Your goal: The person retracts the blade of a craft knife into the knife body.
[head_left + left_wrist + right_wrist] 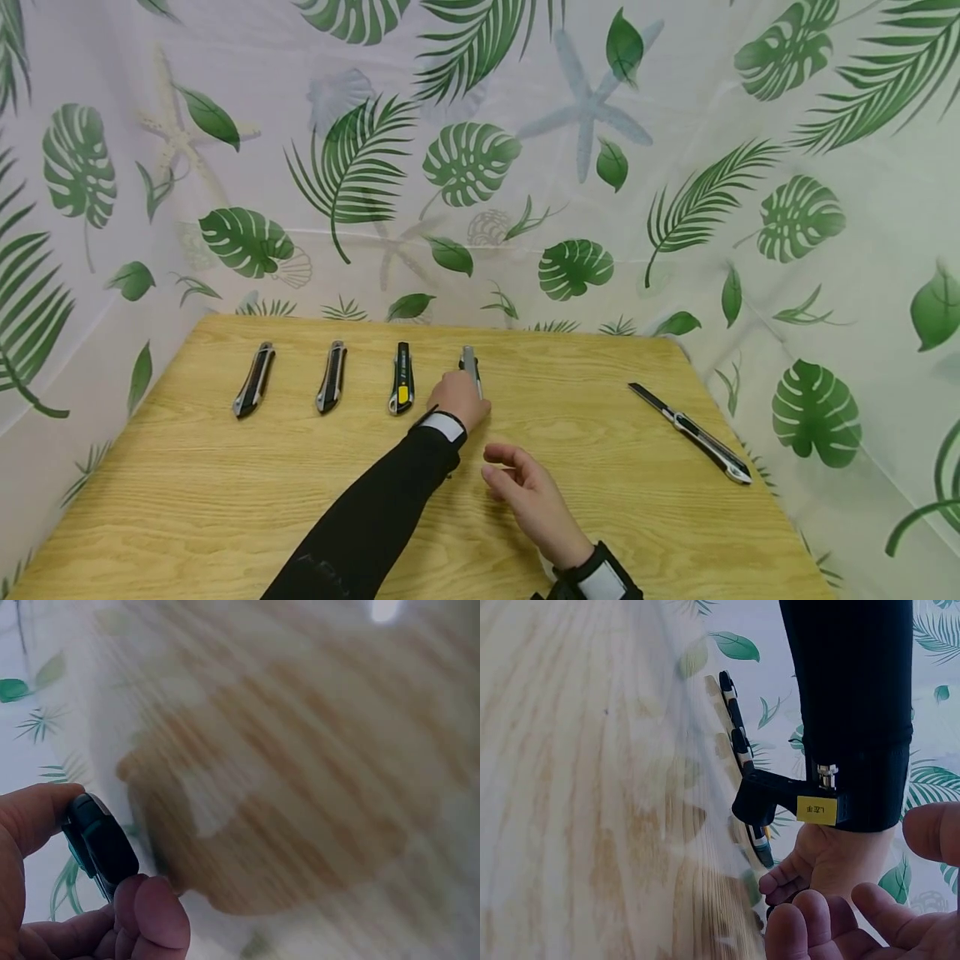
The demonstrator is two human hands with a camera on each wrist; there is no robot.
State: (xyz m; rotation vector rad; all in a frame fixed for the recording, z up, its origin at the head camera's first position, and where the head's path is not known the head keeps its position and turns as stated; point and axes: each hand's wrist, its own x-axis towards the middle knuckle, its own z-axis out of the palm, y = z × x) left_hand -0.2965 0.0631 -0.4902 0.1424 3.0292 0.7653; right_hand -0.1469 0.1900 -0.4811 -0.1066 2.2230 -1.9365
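My left hand is at the back of the wooden table, pinching a grey utility knife that ends a row of knives. The left wrist view shows the thumb and fingers on either side of this knife's dark end. A black utility knife with a yellow slider lies just left of that hand. My right hand hovers nearer the front, its fingers loosely bent and holding nothing. The right wrist view has the right fingertips in front of the left hand.
Two more black and silver utility knives lie farther left, one in the middle and one outermost. On the right, another utility knife lies slanted with its blade extended. Leaf-patterned cloth stands around the wooden table.
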